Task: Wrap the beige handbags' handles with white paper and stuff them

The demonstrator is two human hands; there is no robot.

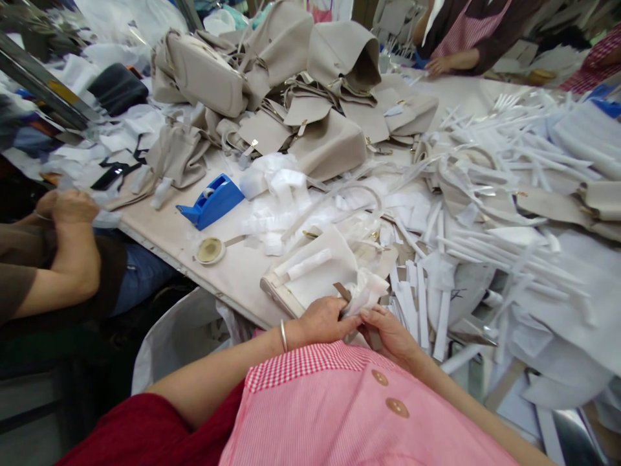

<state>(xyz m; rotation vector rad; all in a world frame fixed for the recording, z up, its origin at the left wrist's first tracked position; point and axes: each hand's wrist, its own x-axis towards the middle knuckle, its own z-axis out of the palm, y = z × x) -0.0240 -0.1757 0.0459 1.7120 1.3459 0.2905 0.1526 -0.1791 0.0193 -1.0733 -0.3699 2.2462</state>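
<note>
My left hand (pixel 326 320), with a bangle on its wrist, is closed on crumpled white tissue paper (pixel 369 291) at the table's front edge. A narrow brown strip (pixel 342 291) pokes out by its fingers. Close beside it, my right hand (pixel 392 331) pinches the lower end of the same bundle; a brownish piece shows beneath its fingers, and I cannot make out what is inside the tissue. Just beyond both hands lies a beige handbag (pixel 320 264) with a white paper roll on it.
A blue tape dispenser (pixel 211 202) and a tape roll (pixel 210 250) lie left. Beige bags (pixel 330 139) are heaped behind. White paper strips (pixel 514 259) cover the right side. A white sack (pixel 169 336) hangs below the table edge. Co-workers' hands (pixel 75 206) show left and at the back.
</note>
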